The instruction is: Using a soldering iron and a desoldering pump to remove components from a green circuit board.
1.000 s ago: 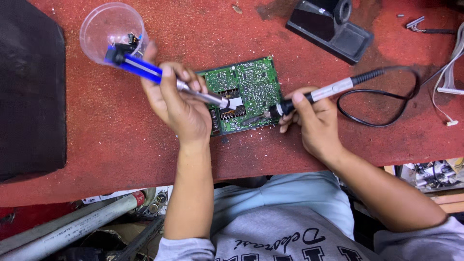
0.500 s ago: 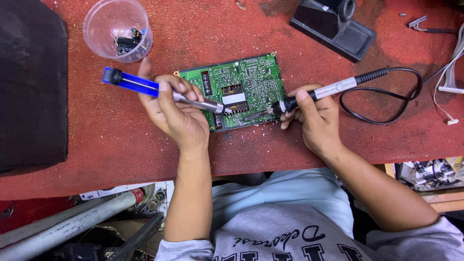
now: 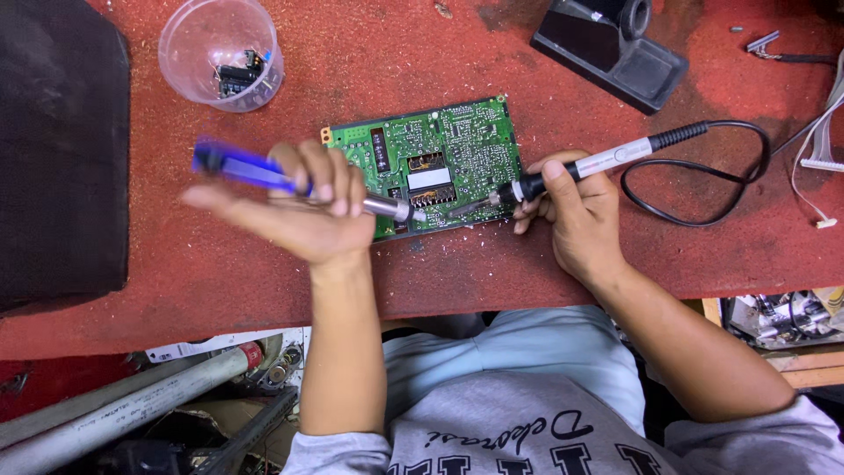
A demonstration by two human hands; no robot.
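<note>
Left hand (image 3: 303,215) fingers (image 3: 327,180) clenched around a blue desoldering pump (image 3: 255,173), metal nozzle resting at the near edge of the green circuit board (image 3: 431,163); hand slightly motion-blurred. Right hand (image 3: 576,215) fingers grasping a soldering iron (image 3: 607,161) pencil-style by its grey grip, tip touching the board's near-middle edge, close to the nozzle. Board lies flat on the red worktop (image 3: 422,53), centre. It looks stiff, light, fragile, likely hot at the joint; best held by its edges. Clear cup (image 3: 220,53) of small parts far left, iron stand (image 3: 615,48) far right, black cable (image 3: 703,167) looping right.
</note>
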